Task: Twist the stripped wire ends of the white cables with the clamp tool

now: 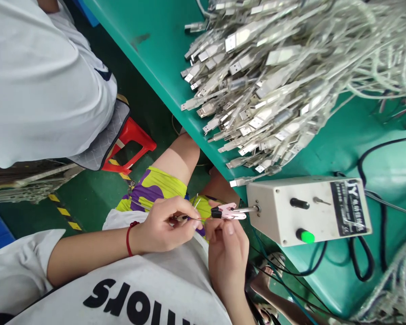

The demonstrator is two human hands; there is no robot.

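My left hand (171, 223), with a red string bracelet at its wrist, pinches thin wires beside the black jaws of a pink clip (228, 211). A thin reddish wire runs between its fingertips and those jaws. The clip sits at the end of a metal shaft (250, 209) coming out of a white box (277, 216). Just below the clip, my right hand (228, 248) has its thumb and fingers closed against the clip's lower handle; its other fingers are partly hidden.
A large pile of clear USB cables (257, 90) covers the upper part of the green table (145, 49). The box has a green knob (306, 236) and black cords beside it. At the left, a person in white (47, 81) sits on a red stool (131, 144).
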